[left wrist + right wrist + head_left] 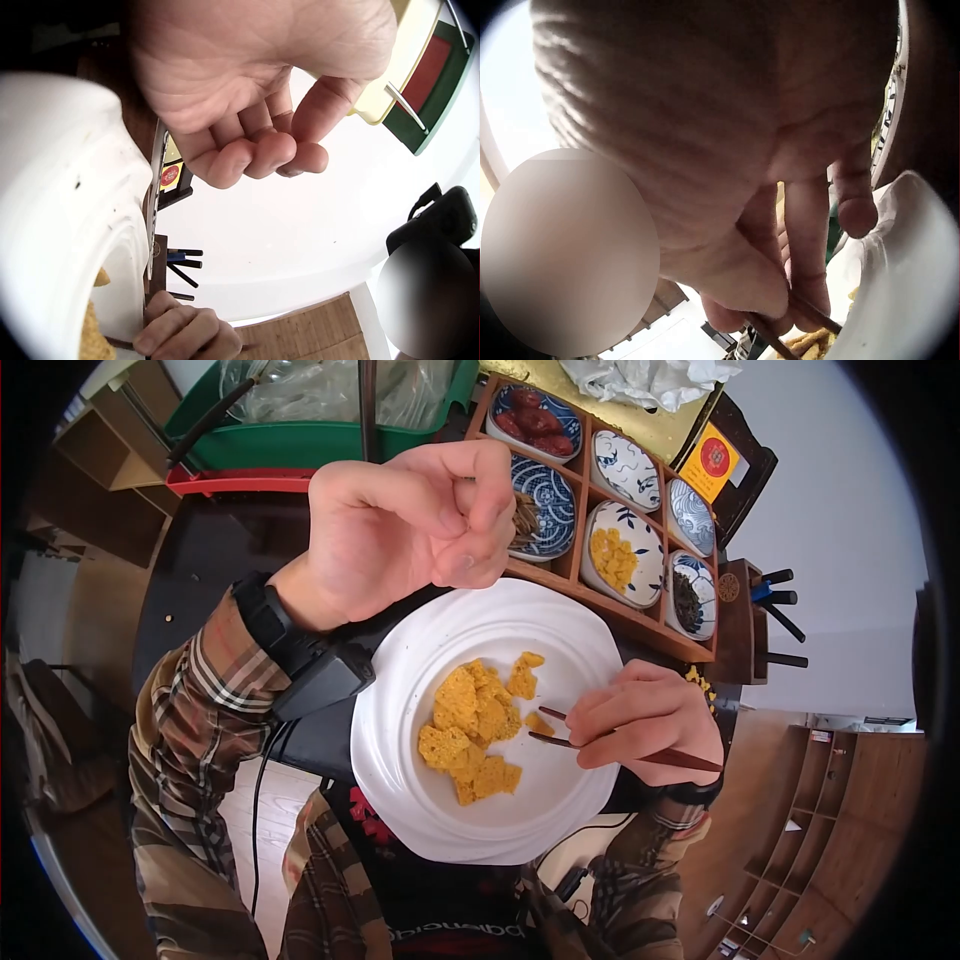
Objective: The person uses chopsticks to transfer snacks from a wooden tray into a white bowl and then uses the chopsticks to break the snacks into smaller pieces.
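My right hand (pixel 650 720) grips a pair of dark brown chopsticks (pixel 553 740) over the right side of a white dish (pixel 385 780). Their tips are at a small yellow piece (pixel 540 726); in the right wrist view, the chopsticks (pixel 775 341) pass between thumb and fingers. Crumbly yellow-orange pieces (pixel 465 710) lie in the dish's hollow, and another piece (pixel 523 675) sits apart behind them. Raised above the dish's back left rim, my left hand (pixel 415 525) has its fingers curled in towards the thumb. Nothing shows between them in the left wrist view.
Behind the dish stands a wooden compartment box (pixel 580 575) with patterned bowls holding red dates, yellow bits (pixel 613 558) and dark leaves. A green tray (pixel 300 448) with plastic bags is at the back left. A wooden holder (pixel 740 620) with dark-handled tools stands at the right.
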Demonstrator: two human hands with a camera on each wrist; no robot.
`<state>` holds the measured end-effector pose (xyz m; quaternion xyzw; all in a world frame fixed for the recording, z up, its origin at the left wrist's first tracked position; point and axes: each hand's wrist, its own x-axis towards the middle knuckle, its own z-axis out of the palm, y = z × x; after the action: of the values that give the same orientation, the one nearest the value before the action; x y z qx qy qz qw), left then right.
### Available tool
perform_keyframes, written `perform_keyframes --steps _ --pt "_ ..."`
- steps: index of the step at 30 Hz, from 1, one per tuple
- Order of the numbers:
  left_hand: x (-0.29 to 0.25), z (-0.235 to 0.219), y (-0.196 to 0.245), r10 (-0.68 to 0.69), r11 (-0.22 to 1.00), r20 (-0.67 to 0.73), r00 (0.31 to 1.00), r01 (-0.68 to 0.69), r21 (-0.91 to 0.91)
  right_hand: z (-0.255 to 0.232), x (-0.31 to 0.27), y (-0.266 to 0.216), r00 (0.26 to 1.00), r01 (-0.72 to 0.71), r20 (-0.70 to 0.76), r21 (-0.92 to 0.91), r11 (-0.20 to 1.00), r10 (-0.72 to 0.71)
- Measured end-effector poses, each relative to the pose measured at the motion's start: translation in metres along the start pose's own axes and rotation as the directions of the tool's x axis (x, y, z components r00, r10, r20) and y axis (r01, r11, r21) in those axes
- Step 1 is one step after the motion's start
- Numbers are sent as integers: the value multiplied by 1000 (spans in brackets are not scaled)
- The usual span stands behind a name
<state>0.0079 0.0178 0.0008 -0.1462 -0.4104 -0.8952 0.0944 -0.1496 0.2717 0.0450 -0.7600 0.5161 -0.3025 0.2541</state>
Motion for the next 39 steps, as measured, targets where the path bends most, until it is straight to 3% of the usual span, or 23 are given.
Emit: perform_keyframes --steps 16,18,24,28,30,39 --pt "1 0 0 -2 1000 9 1000 2 -14 -10 -4 -14 988 -44 145 -90 995 56" --pt "1 -1 0 1 1000 12 1000 -1 -10 -10 -8 -12 980 -117 162 27 993 112" --pt "1 -1 0 8 1000 13 1000 -8 -4 -11 -8 -13 968 -201 171 77 976 186" --pt "1 0 0 4 1000 4 1000 -4 8 -8 -7 -13 977 -189 123 105 976 176" --pt "1 0 0 3 1000 0 1000 -3 3 -8 -6 -11 990 -101 107 32 994 97" --pt "0 1 -1 0 1000 -7 1000 0 -6 -4 -4 -9 995 -72 73 57 996 68"
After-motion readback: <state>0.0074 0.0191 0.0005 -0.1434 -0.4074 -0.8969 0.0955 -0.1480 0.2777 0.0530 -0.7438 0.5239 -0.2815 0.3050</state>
